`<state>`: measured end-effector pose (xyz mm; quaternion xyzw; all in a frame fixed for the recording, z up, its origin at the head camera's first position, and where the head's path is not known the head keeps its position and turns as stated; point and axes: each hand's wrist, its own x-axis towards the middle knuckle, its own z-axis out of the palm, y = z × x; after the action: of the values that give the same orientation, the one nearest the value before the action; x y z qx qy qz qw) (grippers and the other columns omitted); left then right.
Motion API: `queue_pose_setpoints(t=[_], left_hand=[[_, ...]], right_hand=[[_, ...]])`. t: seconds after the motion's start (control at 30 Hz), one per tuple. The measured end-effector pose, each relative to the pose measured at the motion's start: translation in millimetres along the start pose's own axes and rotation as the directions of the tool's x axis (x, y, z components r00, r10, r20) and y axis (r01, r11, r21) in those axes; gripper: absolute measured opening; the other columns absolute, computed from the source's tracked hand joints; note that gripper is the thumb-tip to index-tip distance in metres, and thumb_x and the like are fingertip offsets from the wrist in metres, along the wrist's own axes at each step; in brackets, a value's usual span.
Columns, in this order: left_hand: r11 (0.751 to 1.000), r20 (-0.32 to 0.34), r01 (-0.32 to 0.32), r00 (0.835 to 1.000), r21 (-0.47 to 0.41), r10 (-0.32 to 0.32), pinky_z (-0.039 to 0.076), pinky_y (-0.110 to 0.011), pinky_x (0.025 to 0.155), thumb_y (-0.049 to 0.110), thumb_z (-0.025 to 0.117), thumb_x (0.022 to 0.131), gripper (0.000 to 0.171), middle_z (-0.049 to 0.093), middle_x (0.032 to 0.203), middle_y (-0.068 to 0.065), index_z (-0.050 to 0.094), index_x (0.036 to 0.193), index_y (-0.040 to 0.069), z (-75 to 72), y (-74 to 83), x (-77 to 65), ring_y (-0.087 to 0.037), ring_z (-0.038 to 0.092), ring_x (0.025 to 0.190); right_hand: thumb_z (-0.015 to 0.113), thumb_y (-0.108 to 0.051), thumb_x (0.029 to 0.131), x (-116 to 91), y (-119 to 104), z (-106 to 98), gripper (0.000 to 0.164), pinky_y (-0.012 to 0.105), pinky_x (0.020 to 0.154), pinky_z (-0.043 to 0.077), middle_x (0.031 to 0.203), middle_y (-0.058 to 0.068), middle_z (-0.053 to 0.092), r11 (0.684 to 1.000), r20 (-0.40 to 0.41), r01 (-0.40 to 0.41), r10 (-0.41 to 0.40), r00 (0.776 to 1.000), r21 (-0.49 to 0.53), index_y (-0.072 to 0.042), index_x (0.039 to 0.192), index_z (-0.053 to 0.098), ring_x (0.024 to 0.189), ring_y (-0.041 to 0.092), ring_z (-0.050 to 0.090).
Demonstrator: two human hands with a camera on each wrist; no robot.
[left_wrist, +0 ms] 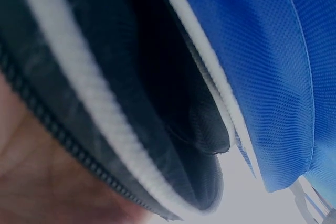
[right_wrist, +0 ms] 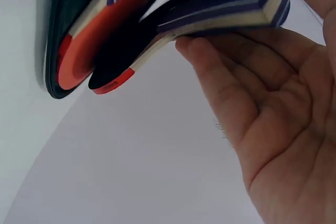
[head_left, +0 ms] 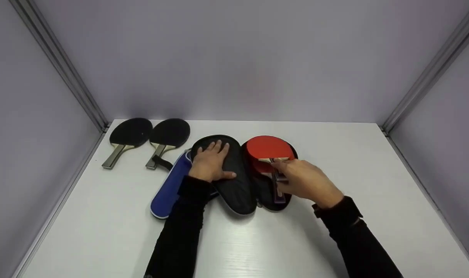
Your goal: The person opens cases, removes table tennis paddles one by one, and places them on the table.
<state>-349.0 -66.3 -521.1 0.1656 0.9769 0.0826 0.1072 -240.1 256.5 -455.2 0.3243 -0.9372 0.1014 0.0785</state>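
Note:
Spread and straight, the fingers of my left hand (head_left: 211, 162) rest on the black lining of the left half of an opened paddle case (head_left: 234, 189). In the right half lies a red table tennis paddle (head_left: 279, 197), its handle toward me. Above it, my right hand (head_left: 305, 179) pinches the handle of a second red paddle (head_left: 269, 146). The right wrist view shows this held paddle (right_wrist: 223, 11) tilted and raised at the handle, over the other paddle (right_wrist: 79, 66). A blue case (head_left: 168, 193) lies partly under the opened one.
Two black-faced paddles, one farther left (head_left: 131, 132) and one beside it (head_left: 170, 132), lie at the back left of the white table (head_left: 373, 185). A black strap (head_left: 163, 162) crosses the nearer handle. Pale walls (head_left: 242, 58) enclose the back and sides.

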Motion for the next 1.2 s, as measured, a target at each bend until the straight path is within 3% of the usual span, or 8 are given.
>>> queue_pose_setpoints(t=[0.07,0.23,0.37,0.53,0.63,0.93,1.2], left_hand=[[1.0,-0.001,-0.002,1.0,0.009,0.002,0.018,-0.071,0.151,0.076,0.082,0.1,0.122,0.013,0.2,-0.013,0.019,0.19,0.024,0.0,0.8,0.2,-0.038,0.013,0.187],[1.0,-0.002,-0.003,1.0,0.018,0.004,0.019,-0.071,0.15,0.077,0.082,0.099,0.122,0.014,0.199,-0.014,0.019,0.19,0.024,-0.1,1.5,0.6,-0.038,0.014,0.187],[1.0,0.0,-0.001,1.0,0.018,0.001,0.019,-0.071,0.15,0.077,0.083,0.099,0.124,0.014,0.199,-0.014,0.019,0.19,0.023,-1.0,1.4,0.9,-0.039,0.014,0.187],[1.0,0.011,0.005,1.0,0.006,-0.005,0.016,-0.071,0.151,0.076,0.083,0.099,0.124,0.012,0.2,-0.014,0.018,0.19,0.024,-2.6,0.9,1.3,-0.039,0.013,0.187],[1.0,0.02,0.009,1.0,0.001,-0.009,0.015,-0.071,0.151,0.076,0.083,0.099,0.124,0.011,0.2,-0.014,0.017,0.19,0.024,-3.2,0.7,1.2,-0.039,0.012,0.187],[1.0,-0.004,0.006,1.0,-0.009,-0.006,0.017,-0.071,0.151,0.076,0.084,0.098,0.124,0.014,0.199,-0.013,0.019,0.19,0.024,1.3,-1.6,1.5,-0.038,0.015,0.187],[1.0,0.012,0.012,1.0,-0.008,-0.012,0.016,-0.07,0.151,0.075,0.084,0.099,0.123,0.012,0.2,-0.013,0.018,0.19,0.024,-2.4,1.2,0.2,-0.038,0.013,0.187]], right_hand=[[0.088,-0.005,0.094,-2,4,-6,0.034,0.035,0.063,0.057,0.087,0.003,0.077,1.0,-0.055,-0.015,0.016,0.998,0.027,-0.006,0.127,0.08,0.07,0.013,0.06],[0.083,0.004,0.101,-7,17,-19,0.029,0.047,0.075,0.071,0.102,0.013,0.087,0.993,-0.198,-0.087,0.101,0.975,0.08,-0.003,0.128,0.082,0.087,0.028,0.084],[0.084,-0.004,0.107,-9,30,-27,0.023,0.058,0.086,0.073,0.119,0.018,0.089,0.982,-0.32,-0.158,0.184,0.93,0.104,-0.003,0.131,0.082,0.103,0.04,0.088],[0.084,-0.008,0.107,-14,49,-32,0.026,0.065,0.094,0.07,0.126,0.021,0.088,0.964,-0.438,-0.226,0.266,0.859,0.143,-0.002,0.131,0.081,0.111,0.047,0.086],[0.085,-0.011,0.106,-17,59,-35,0.027,0.066,0.096,0.069,0.127,0.02,0.088,0.954,-0.471,-0.247,0.298,0.83,0.169,-0.004,0.132,0.081,0.113,0.047,0.085],[0.082,-0.006,0.108,-33,89,-48,0.026,0.069,0.094,0.066,0.127,0.028,0.085,0.933,-0.519,-0.306,0.358,0.776,0.186,0.0,0.133,0.08,0.114,0.053,0.084],[0.08,-0.007,0.11,-57,122,-59,0.027,0.069,0.092,0.063,0.124,0.035,0.083,0.888,-0.588,-0.392,0.455,0.669,0.241,0.006,0.134,0.08,0.112,0.057,0.081]])
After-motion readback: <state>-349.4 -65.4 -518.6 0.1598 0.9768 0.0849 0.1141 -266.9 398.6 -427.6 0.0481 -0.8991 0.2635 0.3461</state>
